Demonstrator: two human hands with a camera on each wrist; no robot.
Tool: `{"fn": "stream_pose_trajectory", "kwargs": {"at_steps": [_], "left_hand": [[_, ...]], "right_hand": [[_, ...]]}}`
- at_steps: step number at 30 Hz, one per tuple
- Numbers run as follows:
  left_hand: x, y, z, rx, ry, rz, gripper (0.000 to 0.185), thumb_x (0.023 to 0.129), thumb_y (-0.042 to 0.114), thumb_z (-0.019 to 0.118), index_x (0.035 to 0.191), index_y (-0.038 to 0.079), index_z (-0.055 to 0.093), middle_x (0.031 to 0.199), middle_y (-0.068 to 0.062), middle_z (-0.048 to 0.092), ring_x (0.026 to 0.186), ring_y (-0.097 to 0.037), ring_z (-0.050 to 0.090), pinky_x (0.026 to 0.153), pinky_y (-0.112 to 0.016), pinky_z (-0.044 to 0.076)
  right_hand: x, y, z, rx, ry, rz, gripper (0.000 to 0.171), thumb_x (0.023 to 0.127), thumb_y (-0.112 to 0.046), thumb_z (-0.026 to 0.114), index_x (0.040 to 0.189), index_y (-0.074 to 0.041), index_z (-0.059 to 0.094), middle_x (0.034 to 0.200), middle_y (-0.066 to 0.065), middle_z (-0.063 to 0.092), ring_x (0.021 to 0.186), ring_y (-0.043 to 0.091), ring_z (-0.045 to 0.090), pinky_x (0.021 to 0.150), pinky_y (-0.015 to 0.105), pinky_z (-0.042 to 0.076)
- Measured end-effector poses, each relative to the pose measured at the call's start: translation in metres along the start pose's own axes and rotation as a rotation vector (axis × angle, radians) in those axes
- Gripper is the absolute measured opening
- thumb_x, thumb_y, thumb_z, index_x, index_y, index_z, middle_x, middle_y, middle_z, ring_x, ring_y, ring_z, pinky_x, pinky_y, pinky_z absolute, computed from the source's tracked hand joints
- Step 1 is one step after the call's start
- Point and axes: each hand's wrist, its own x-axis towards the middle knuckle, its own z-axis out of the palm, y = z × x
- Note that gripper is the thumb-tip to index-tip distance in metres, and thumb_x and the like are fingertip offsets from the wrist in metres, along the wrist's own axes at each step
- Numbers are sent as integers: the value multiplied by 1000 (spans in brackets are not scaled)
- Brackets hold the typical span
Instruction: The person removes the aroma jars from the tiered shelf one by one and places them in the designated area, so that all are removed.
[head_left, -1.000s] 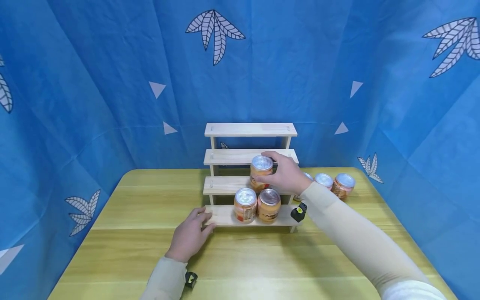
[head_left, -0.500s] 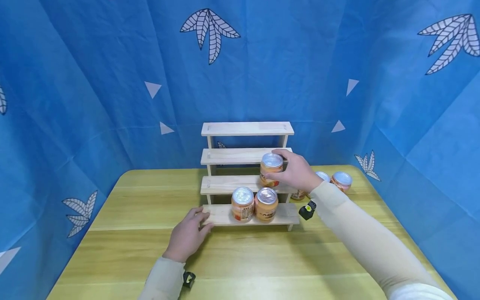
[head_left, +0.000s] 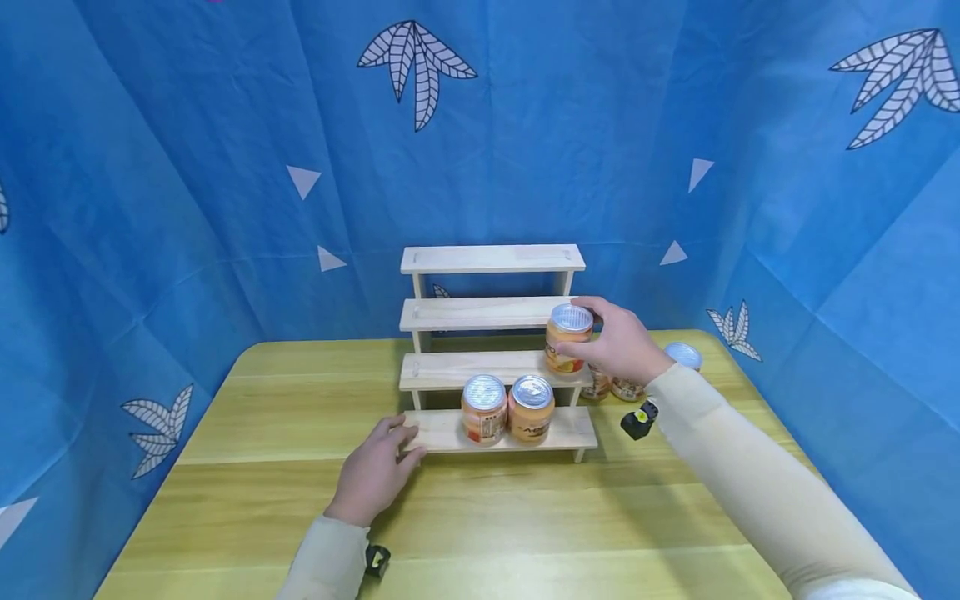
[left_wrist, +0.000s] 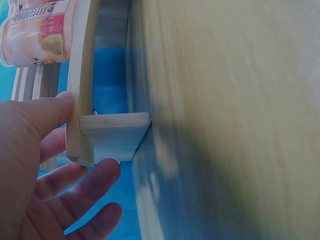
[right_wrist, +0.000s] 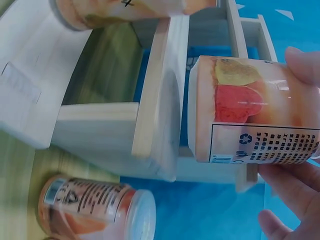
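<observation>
A pale wooden stepped shelf with several tiers stands on the table. My right hand grips a fruit jar with a silver ribbed lid, thumb and fingers around its sides. It is upright over the right end of the second tier from the bottom; in the right wrist view a thin gap shows between the jar's base and the board. Two similar jars, one left and one right, sit side by side on the lowest tier. My left hand pinches that tier's left end.
Three more fruit jars stand on the table right of the shelf: one near the shelf, one beside it, and one farther right, partly hidden by my right arm. A blue patterned cloth hangs behind and at both sides.
My right hand has carried the jar rightward along the second tier to its right end. My left hand keeps its place on the lowest tier. The view has shifted slightly.
</observation>
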Motion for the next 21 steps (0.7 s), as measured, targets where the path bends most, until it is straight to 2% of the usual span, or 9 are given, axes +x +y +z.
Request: {"fn": "stream_pose_trajectory", "kwargs": {"at_steps": [13,21], "left_hand": [[-1,2,0,-8,4,5,43,94,35,73,127,9,69,142,-14,56,119,-34,62,92,-50,56],[0,2,1,-2,8,8,43,94,36,73,127,9,69,142,-14,56,120,-34,62,92,-51,56]], "right_hand": [[-12,22,-14,-9,45,43,91,79,-57,81,148,-11,44,134,13,57,118,32,57,93,52,53],[-28,34,-25,-22,55,49,89,81,-56,80,147,-9,43,136,15,55,120,35,56,94,55,53]]}}
